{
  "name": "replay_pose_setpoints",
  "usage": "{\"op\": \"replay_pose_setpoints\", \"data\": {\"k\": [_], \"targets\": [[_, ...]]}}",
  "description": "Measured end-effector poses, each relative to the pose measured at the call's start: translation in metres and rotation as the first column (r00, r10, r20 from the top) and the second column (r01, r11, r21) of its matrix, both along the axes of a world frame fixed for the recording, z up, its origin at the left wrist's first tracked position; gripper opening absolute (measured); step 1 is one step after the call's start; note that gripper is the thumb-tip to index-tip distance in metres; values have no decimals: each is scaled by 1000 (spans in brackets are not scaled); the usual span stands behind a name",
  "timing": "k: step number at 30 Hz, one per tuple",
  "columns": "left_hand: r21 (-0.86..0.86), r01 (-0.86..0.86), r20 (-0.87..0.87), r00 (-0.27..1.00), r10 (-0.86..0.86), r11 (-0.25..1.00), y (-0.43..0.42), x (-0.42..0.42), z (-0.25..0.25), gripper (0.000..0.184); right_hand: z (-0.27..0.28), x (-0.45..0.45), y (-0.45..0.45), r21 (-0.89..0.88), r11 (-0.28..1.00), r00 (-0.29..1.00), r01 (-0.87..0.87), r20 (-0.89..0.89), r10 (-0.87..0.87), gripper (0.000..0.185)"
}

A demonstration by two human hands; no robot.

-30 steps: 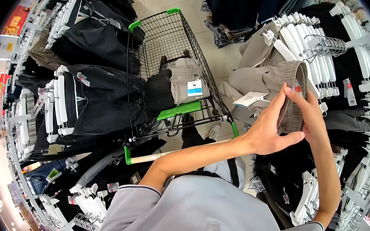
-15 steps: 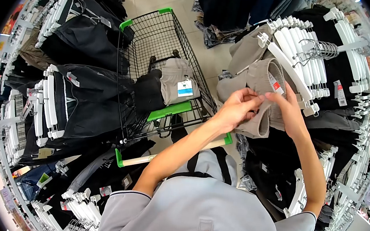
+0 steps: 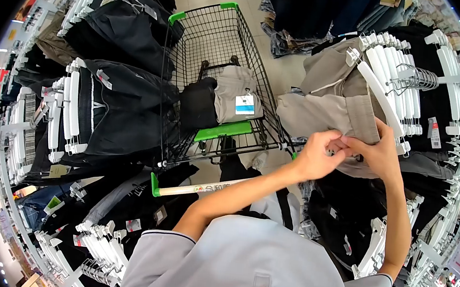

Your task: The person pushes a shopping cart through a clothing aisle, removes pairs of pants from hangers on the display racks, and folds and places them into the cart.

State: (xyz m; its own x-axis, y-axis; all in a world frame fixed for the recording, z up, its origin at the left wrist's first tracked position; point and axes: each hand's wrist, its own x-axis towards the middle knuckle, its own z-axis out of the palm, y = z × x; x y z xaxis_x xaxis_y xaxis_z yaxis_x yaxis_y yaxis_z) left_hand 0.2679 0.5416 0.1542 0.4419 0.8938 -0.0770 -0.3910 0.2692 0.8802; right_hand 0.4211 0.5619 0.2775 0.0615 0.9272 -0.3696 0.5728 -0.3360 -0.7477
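Observation:
Beige-grey trousers [image 3: 322, 117] hang at the right, close to a white hanger [image 3: 380, 95]. The outer side of their gathered waistband faces me. My right hand [image 3: 377, 153] is closed on the waistband's near end, the thumb in front and the other fingers partly hidden behind the cloth. Beside it, my left hand [image 3: 322, 158] is closed in a pinch at the waistband's lower edge, with its fingertips touching my right thumb. Another beige garment with a pale drawstring [image 3: 325, 86] hangs just behind the trousers.
A black wire shopping cart [image 3: 227, 37] with green corners stands ahead of me. Folded beige trousers [image 3: 234, 91] with a white-and-blue label and a folded black garment [image 3: 197, 103] lie in it. Racks of dark trousers [image 3: 127, 105] on white hangers line both sides.
The waistband has turned: its open inside and red-and-white tag showed before, and now its outer face shows. Both hands stay on the trousers. The whole view has shifted slightly.

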Motion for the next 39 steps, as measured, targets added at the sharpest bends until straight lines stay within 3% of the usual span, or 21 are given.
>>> {"op": "replay_pose_setpoints", "data": {"k": [1, 2, 5, 7, 8, 12, 15, 17, 19, 20, 23, 24, 25, 26, 29, 33, 35, 36, 37, 38, 39], "targets": [[-131, 169, 229, 964, -136, 977, 4, -8, -5, 18, 1, 6, 0, -6, 999, 998, -46, 48, 46, 46], [-55, 330, 291, 908, -301, 942, 13, -25, -13, 30, 0, 8, -3, 56, 996, 996, -65, 68, 61, 44], [-302, 495, 293, 861, -415, 815, 23, -69, -47, 42, 28, 9, -10, 263, 938, 926, -225, 357, 122, 44], [-644, 439, 425, 886, -183, 627, 22, -84, -73, 67, 52, 2, -16, 413, 866, 872, -283, 486, 53, 44], [-669, 439, 450, 881, -143, 600, 18, -83, -92, 95, 64, 4, -21, 425, 833, 827, -355, 558, 68, 45], [-775, 508, 590, 795, 140, 376, 13, -70, -122, 123, 105, -6, -28, 522, 553, 663, -649, 745, 75, 44], [-780, 459, 569, 804, 175, 424, 16, -65, -102, 123, 128, -38, -37, 584, 529, 694, -615, 720, 11, 30], [-712, 393, 554, 823, 122, 582, 18, -66, -105, 119, 129, -62, -49, 682, 500, 718, -533, 677, -159, 24], [-722, 290, 556, 784, 277, 628, 29, -70, -127, 114, 111, -54, -49, 849, 232, 872, -475, 489, -5, 22], [-719, 265, 573, 749, 333, 642, 34, -77, -129, 99, 112, -47, -52, 849, 229, 872, -477, 490, 3, 22], [-667, 61, 541, 725, 426, 742, 64, -97, -140, 80, 122, -39, -66, 716, 271, 764, -644, 581, 280, 25], [-669, 97, 557, 721, 412, 737, 77, -108, -139, 58, 129, -44, -67, 588, 362, 690, -723, 592, 416, 29], [-669, 89, 557, 718, 418, 738, 86, -118, -136, 58, 133, -47, -66, 438, 426, 611, -792, 571, 548, 33], [-706, 17, 419, 816, 399, 708, 95, -128, -132, 53, 134, -46, -65, 356, 424, 554, -833, 548, 627, 38], [-753, -68, 236, 900, 365, 655, 120, -151, -110, 43, 113, -49, -67, 233, 443, 492, -866, 559, 667, 31], [-685, -119, 205, 915, 347, 719, 130, -160, -98, 38, 83, -56, -58, 112, 386, 389, -916, 491, 780, 31], [-424, -250, 75, 948, 309, 871, 122, -149, -110, 32, 74, -64, -44, 118, 392, 394, -912, 515, 761, 33], [-215, -314, -105, 949, 298, 925, 99, -143, -57, 29, 70, -67, -34, 127, 393, 396, -911, 536, 745, 35], [-220, -309, -97, 951, 294, 925, 83, -141, -56, 29, 65, -68, -21, 153, 415, 428, -897, 534, 729, 40], [195, -183, -246, 942, 229, 964, 71, -142, -55, 30, 57, -70, -10, 193, 453, 480, -870, 535, 695, 42], [549, 35, -402, 887, 227, 835, 59, -143, -55, 32, 52, -78, 4, 251, 472, 525, -845, 555, 646, 41]]}}
